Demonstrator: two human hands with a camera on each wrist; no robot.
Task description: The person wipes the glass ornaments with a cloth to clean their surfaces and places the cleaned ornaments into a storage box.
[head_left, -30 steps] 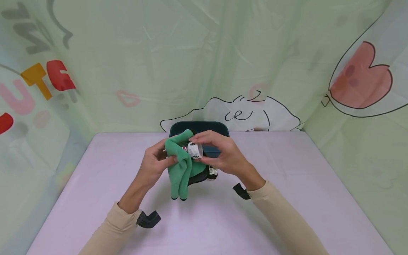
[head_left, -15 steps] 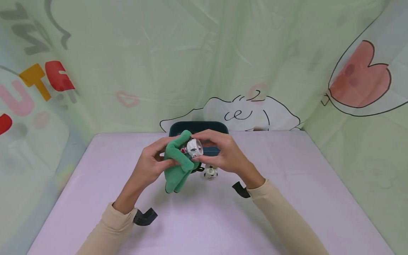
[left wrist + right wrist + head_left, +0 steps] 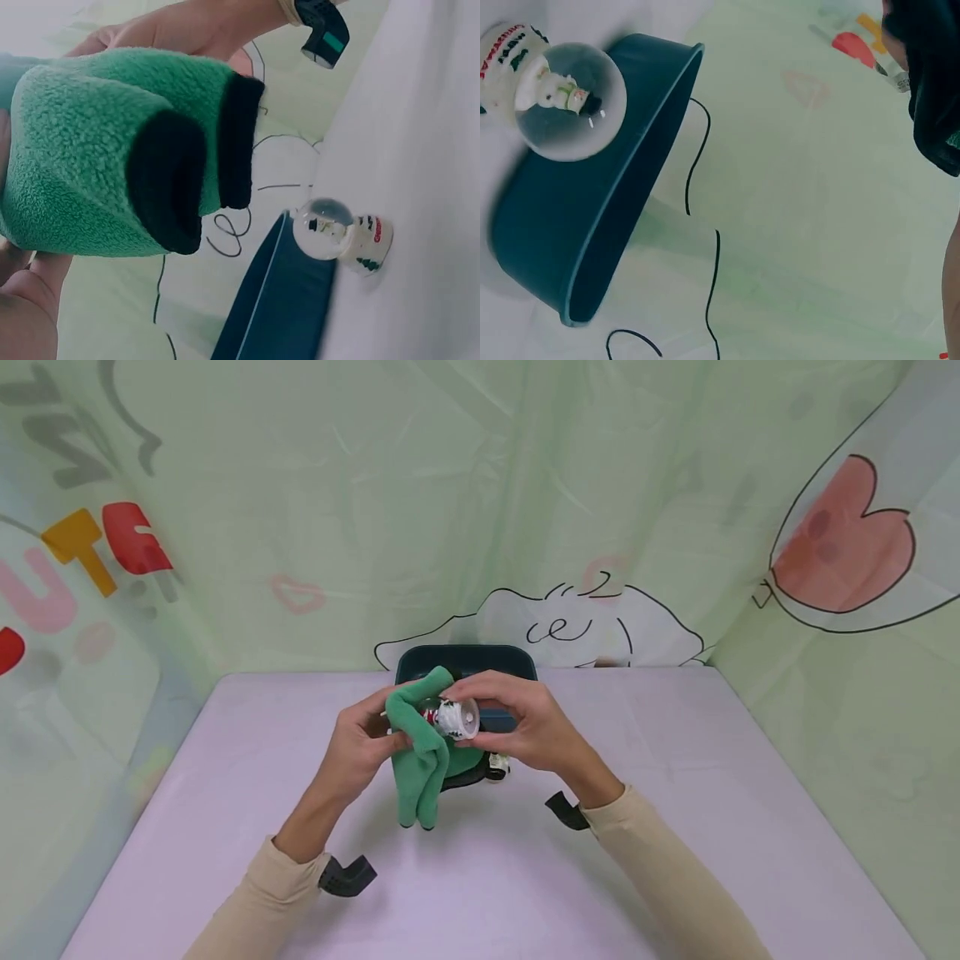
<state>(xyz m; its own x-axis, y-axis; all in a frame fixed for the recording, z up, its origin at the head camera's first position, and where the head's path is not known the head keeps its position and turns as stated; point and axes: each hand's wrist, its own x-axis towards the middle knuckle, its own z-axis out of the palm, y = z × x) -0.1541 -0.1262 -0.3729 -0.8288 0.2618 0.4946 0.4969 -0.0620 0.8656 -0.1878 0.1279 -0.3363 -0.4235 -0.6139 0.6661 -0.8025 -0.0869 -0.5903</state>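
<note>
My left hand (image 3: 352, 752) holds a fleecy green cloth (image 3: 416, 772) with black edging, its lower part hanging in folds. The cloth lies against a small snow globe (image 3: 456, 718), lifted off the table and turned on its side. My right hand (image 3: 528, 722) grips that globe by its white base, thumb below and fingers above. Part of the glass dome is covered by the cloth. A second snow globe (image 3: 337, 232) stands upright on the table, with a snowman figure in its dome and red lettering on its white base.
A dark teal bin (image 3: 465, 656) stands at the back of the table, behind the hands. The second globe is close in front of the bin's side (image 3: 562, 217). The tabletop (image 3: 480, 877) is pale lilac, and a printed green curtain (image 3: 337, 527) rises behind it.
The cloth's hanging ends swung up and left half a second ago and have dropped again. The held globe has turned back and forth against the cloth, its base now facing right.
</note>
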